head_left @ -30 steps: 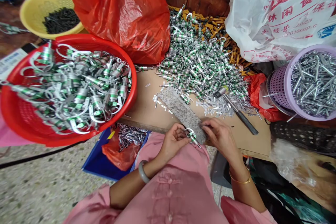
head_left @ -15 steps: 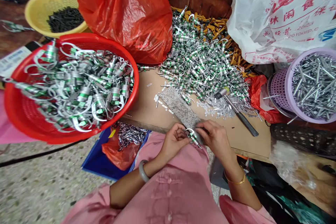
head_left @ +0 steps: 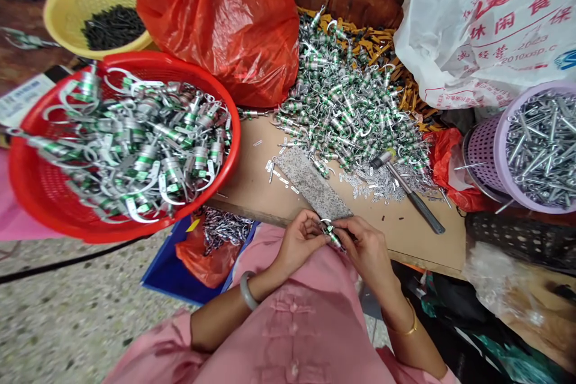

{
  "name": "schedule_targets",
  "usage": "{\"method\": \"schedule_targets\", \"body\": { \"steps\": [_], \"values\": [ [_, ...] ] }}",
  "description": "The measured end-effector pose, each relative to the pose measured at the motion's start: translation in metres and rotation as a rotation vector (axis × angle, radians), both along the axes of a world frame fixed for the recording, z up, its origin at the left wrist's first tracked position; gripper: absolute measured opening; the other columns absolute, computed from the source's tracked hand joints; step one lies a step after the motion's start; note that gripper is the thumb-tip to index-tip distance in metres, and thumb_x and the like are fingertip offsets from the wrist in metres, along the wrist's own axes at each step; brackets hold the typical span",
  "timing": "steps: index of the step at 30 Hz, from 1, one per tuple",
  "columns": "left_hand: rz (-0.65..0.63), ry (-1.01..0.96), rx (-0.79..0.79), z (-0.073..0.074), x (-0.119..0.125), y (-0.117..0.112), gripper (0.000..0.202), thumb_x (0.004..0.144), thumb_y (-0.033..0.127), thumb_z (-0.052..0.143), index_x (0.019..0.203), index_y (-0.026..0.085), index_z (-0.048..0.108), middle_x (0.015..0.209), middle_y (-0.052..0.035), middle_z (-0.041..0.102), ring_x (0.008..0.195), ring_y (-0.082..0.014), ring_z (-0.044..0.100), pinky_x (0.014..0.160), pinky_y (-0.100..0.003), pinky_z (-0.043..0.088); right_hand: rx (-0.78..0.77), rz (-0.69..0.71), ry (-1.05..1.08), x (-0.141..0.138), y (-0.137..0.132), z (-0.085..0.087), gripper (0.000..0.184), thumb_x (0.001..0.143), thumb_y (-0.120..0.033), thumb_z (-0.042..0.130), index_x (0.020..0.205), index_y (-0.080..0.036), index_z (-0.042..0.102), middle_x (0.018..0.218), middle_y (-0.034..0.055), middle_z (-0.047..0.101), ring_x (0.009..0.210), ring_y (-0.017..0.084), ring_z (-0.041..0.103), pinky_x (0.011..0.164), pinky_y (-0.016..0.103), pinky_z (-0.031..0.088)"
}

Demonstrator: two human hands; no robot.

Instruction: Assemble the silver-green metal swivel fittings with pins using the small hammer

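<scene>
Green-banded metal clip [head_left: 332,236] slants down to the right, pinched between the fingertips of the left hand [head_left: 299,241] and right hand [head_left: 365,247], just off the tan board [head_left: 252,186].

Left hand [head_left: 299,244], right hand [head_left: 366,250], fingers nearly touching

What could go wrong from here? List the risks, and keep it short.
The small green-banded metal fitting is pinched between the left hand and right hand above the pink top, so it could slip and drop. The loose tiny metal tabs on the board could get scattered by a careless sweep. The small hammer lying beside them could be knocked into the tabs.
</scene>
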State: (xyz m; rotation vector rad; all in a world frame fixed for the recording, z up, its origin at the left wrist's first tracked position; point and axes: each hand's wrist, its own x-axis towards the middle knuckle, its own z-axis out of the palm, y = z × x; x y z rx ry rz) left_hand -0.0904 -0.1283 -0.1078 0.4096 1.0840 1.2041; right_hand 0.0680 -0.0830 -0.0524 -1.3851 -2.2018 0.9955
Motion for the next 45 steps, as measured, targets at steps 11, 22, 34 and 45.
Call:
{"method": "schedule_targets", "body": {
  "steps": [11, 22, 34, 45],
  "values": [
    [0.022, 0.018, -0.003, -0.004, 0.0, 0.0, 0.045, 0.057, 0.026, 0.095, 0.083, 0.019, 0.059, 0.072, 0.002, 0.07, 0.066, -0.012, 0.065, 0.063, -0.021, 0.051, 0.452, -0.449, -0.315, 0.067, 0.089, -0.015, 0.029, 0.097, -0.037, 0.054, 0.112, -0.019, 0.07, 0.105, 0.0137, 0.066, 0.102, 0.03, 0.059, 0.088, 0.044, 0.048],
    [0.018, -0.005, -0.013, -0.004, 0.0, 0.001, 0.046, 0.057, 0.026, 0.095, 0.083, 0.019, 0.059, 0.072, 0.0013, 0.072, 0.065, -0.012, 0.065, 0.062, -0.021, 0.051, 0.374, -0.347, -0.447, 0.075, 0.109, -0.026, 0.033, 0.098, -0.031, 0.046, 0.117, -0.014, 0.066, 0.1, 0.0155, 0.067, 0.091, 0.029, 0.061, 0.081, 0.041, 0.048],
    [0.031, -0.011, -0.015, -0.003, 0.001, 0.0, 0.048, 0.057, 0.028, 0.095, 0.086, 0.019, 0.058, 0.069, 0.0033, 0.069, 0.061, -0.0102, 0.062, 0.06, -0.02, 0.049, 0.539, -0.083, -0.097, 0.06, -0.035, -0.011, 0.043, 0.095, -0.016, 0.053, 0.127, -0.039, 0.069, 0.097, 0.0068, 0.071, 0.089, 0.023, 0.07, 0.074, 0.037, 0.06],
    [-0.048, 0.487, 0.304, 0.006, 0.0, -0.005, 0.022, 0.079, 0.018, 0.078, 0.1, 0.024, 0.074, 0.089, -0.0033, 0.072, 0.08, -0.0177, 0.066, 0.073, -0.028, 0.05, 0.424, -0.255, -0.173, 0.078, 0.083, -0.028, 0.033, 0.099, -0.029, 0.049, 0.121, -0.02, 0.071, 0.103, 0.0108, 0.07, 0.092, 0.025, 0.065, 0.084, 0.04, 0.052]
  ]
}}
